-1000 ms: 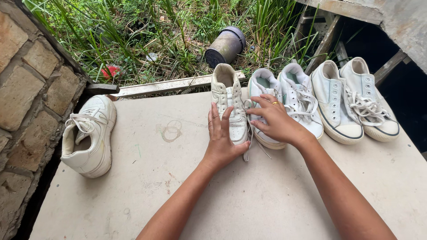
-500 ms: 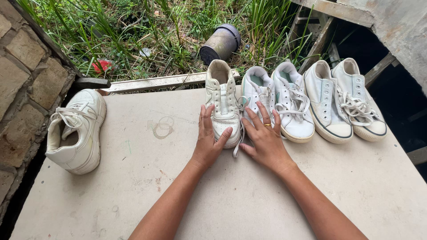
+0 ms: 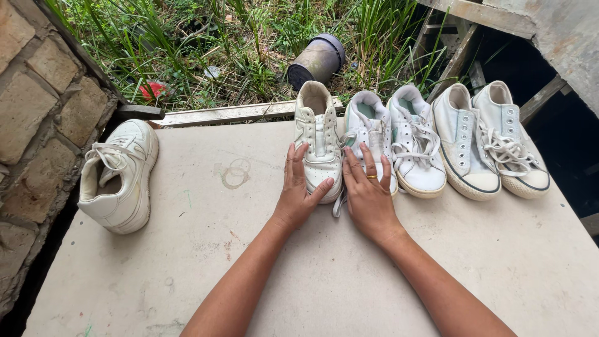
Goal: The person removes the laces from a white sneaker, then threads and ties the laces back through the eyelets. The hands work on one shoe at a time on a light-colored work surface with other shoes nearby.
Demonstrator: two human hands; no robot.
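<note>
We frame a cream leather low-top sneaker (image 3: 318, 143) at the far edge of a flat beige board table (image 3: 312, 274), toe pointing back at us. Our left hand (image 3: 298, 190) lies flat against its left flank, fingers spread and thumb touching the toe cap; its grip pinches nothing. Our right hand (image 3: 368, 193), a gold ring on one finger, rests open just right of that sneaker, its fingertips on the toe of a white sneaker with a green lining (image 3: 369, 134), with a loose lace beneath the palm. Further right of the cream sneaker stand a white laced sneaker (image 3: 417, 146) and two white canvas low-tops (image 3: 493, 140). Well left of it a chunky white trainer (image 3: 118, 178) lies alone near a stone wall (image 3: 31, 112). To square the cream sneaker well, we judge, both palms should press evenly and slide, not lift. Beyond it the table ends at grass and a dark metal can (image 3: 317, 59); near us the board lies wide.
</note>
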